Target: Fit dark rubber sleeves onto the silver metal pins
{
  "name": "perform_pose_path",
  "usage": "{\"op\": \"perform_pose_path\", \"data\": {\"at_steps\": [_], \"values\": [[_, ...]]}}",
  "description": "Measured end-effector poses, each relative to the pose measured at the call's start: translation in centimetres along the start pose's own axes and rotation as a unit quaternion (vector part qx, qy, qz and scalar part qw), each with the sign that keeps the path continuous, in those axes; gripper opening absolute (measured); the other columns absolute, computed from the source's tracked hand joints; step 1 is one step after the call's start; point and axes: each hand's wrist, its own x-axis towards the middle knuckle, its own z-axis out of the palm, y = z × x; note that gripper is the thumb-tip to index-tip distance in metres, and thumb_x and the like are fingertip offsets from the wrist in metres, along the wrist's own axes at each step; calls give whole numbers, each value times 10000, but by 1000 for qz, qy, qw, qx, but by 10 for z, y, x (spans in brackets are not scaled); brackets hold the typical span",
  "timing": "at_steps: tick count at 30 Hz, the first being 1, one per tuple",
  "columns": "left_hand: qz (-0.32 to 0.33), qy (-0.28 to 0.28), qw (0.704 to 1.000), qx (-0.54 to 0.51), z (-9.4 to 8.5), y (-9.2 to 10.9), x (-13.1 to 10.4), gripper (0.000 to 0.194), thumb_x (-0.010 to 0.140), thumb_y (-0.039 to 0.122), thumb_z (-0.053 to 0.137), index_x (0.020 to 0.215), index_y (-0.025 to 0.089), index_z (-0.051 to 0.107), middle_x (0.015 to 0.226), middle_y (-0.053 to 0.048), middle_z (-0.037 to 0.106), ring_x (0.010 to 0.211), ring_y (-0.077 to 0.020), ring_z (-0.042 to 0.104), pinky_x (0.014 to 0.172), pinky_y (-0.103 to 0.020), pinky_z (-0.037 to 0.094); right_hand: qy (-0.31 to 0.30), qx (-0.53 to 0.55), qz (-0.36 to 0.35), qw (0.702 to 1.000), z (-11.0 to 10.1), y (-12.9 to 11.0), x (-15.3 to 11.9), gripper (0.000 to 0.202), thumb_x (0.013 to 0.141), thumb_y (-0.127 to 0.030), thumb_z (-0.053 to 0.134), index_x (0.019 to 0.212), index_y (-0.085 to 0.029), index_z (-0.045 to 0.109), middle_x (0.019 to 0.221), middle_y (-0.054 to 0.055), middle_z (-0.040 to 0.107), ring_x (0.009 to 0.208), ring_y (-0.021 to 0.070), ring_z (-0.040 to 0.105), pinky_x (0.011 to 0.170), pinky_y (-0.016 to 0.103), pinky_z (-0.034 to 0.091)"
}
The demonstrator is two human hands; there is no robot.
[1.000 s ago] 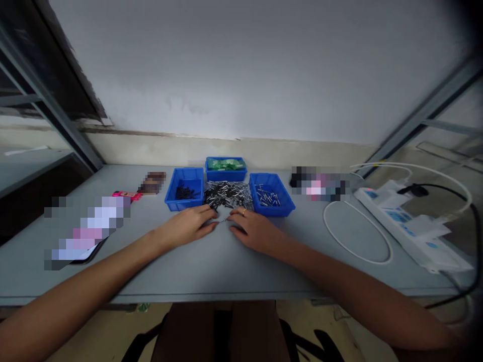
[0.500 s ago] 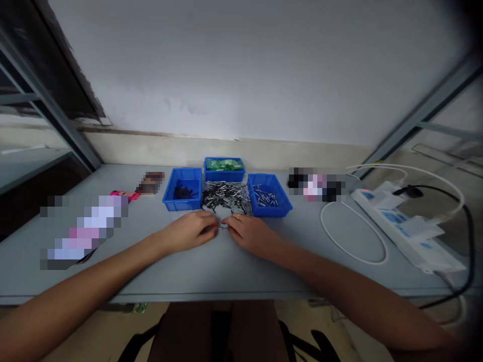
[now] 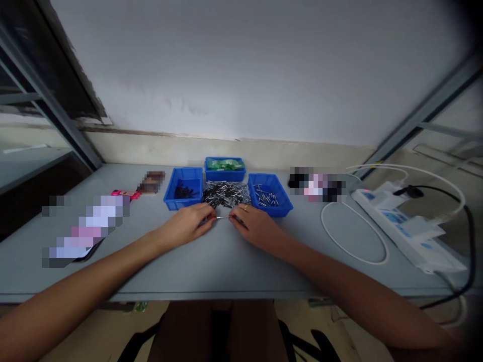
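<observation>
My left hand (image 3: 190,223) and my right hand (image 3: 258,227) face each other low over the table. A thin silvery metal rod (image 3: 223,217) spans the gap between them, its two ends pinched in the fingertips. Just beyond the hands lies a loose pile of small metal pins (image 3: 226,192), some silvery and some dark. Left of the pile stands a blue bin (image 3: 170,188) with dark small parts inside. On the right, a second blue bin (image 3: 285,205) holds silvery pins, close to my right fingers. Details of the rod's ends are hidden by the fingers.
Behind the pile a third blue bin (image 3: 225,176) contains green plastic packets. A white power strip (image 3: 409,231) with plugs and a looped white cable (image 3: 352,259) occupies the right side. Blurred-out items and a pink object (image 3: 124,193) lie on the left.
Both hands have moved slightly away from me toward the pile and a little farther apart. More of the rod shows between them.
</observation>
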Motion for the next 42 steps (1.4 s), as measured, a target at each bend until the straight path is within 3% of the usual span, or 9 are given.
{"op": "perform_pose_path", "data": {"at_steps": [9,18,26,33,38,42], "values": [[3,-8,1000,20,0,0,0,192,879,294,424,905,171,569,857,-42,577,830,-174,548,724,-297,442,9,9,2,1000,2,-1,-1,162,916,-231,379,949,-180,529,849,29,600,799,146,550,718,267,398],[-16,90,988,-123,-1,5,2,229,880,324,458,926,174,624,850,-35,602,751,-123,550,672,-251,457,-7,-6,3,1000,2,-1,0,221,934,-255,337,962,-179,542,843,39,609,800,156,564,718,277,409],[0,114,979,-170,4,8,1,185,844,303,527,910,176,644,825,-35,609,735,-116,558,596,-212,465,-38,17,-20,999,5,-5,-1,232,940,-277,325,932,-179,535,832,33,607,789,153,566,708,280,410],[-7,119,970,-214,9,4,2,207,815,309,566,927,168,668,887,-64,638,798,-142,584,684,-270,498,-61,37,-34,997,6,-8,-2,235,940,-286,329,864,-172,520,781,27,592,733,141,555,668,268,396],[-19,106,963,-249,7,6,4,205,814,314,565,874,155,680,832,-59,644,760,-141,593,664,-260,493,-68,34,-44,996,4,-9,-1,247,936,-287,336,851,-168,535,762,35,589,719,151,552,660,278,400],[-51,101,959,-259,2,11,4,168,803,295,565,846,152,642,825,-34,630,729,-124,572,636,-239,479,-20,53,-24,998,-1,-10,-3,223,918,-287,370,1049,-172,509,889,55,610,810,159,568,734,291,432]]}}
